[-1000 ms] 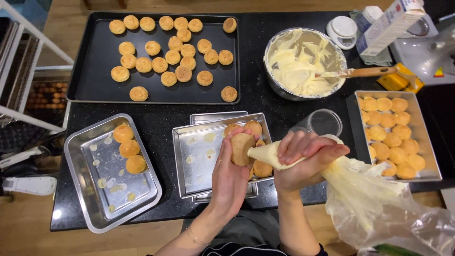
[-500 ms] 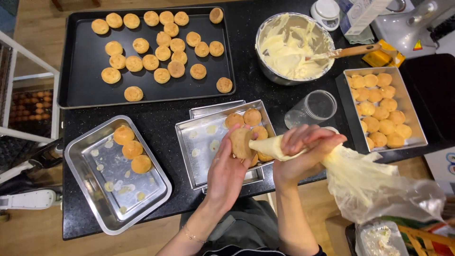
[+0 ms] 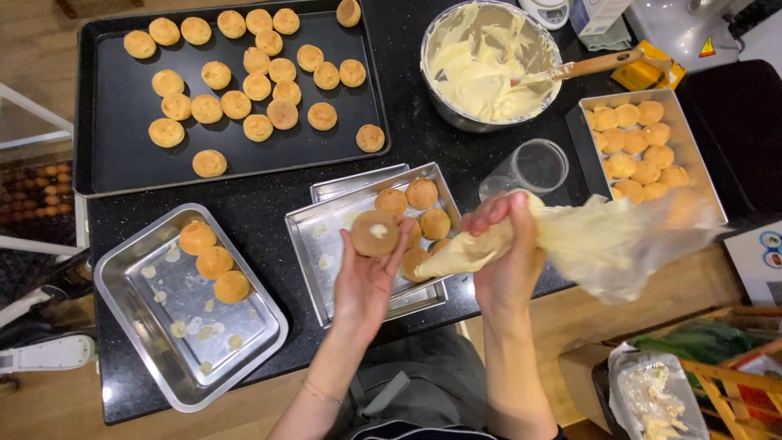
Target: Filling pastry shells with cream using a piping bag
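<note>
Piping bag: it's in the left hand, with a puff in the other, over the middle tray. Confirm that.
Not quite. The head view shows the piping bag in the right hand; the left hand holds the puff. Both are over the middle tray.

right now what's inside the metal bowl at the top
The bowl holds pale cream smeared up its walls, with a wooden-handled spatula resting in it. The spatula's blade is buried in cream, and the bowl's bottom is covered.

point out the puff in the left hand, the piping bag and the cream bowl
puff (image 3: 374, 232), head view, on its flat underside with the cream dot
piping bag (image 3: 468, 251), head view, on the filled cone near the tip
cream bowl (image 3: 437, 118), head view, on its metal rim
</note>
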